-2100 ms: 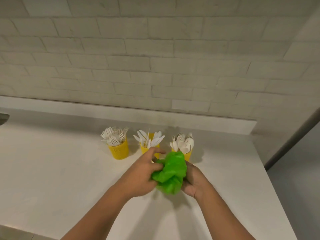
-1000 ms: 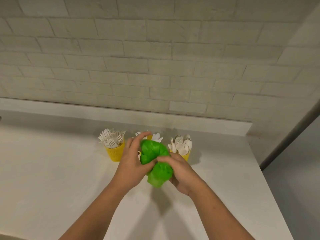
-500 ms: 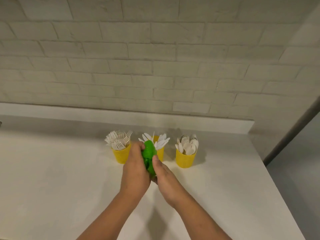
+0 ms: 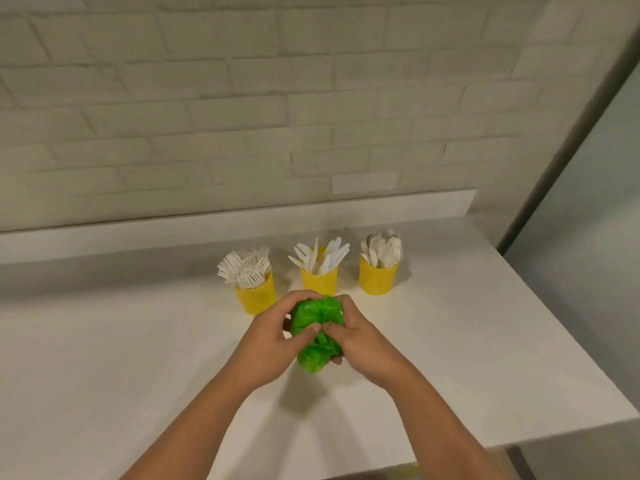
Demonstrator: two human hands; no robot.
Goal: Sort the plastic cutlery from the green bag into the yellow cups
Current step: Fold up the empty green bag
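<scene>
You are gripping the crumpled green bag [image 4: 313, 317] with both hands, your left hand [image 4: 273, 344] curling round its left side and your right hand [image 4: 360, 344] clutching its right side, with the thumbs pressing in close together. You are holding it over the white counter [image 4: 104, 358], just in front of the three yellow cups [image 4: 319, 281], which are standing in a row carrying forks [image 4: 244, 268] on the left, knives [image 4: 320, 256] in the middle and spoons [image 4: 382, 251] on the right

I'm looking down at a white counter [image 4: 104, 358] that is running back to a low white ledge [image 4: 138, 233]. A pale brick wall [image 4: 242, 98] is rising behind. On my right a dark strip [image 4: 543, 188] is slanting down, with a grey panel [image 4: 595, 220] sitting beside it.
</scene>
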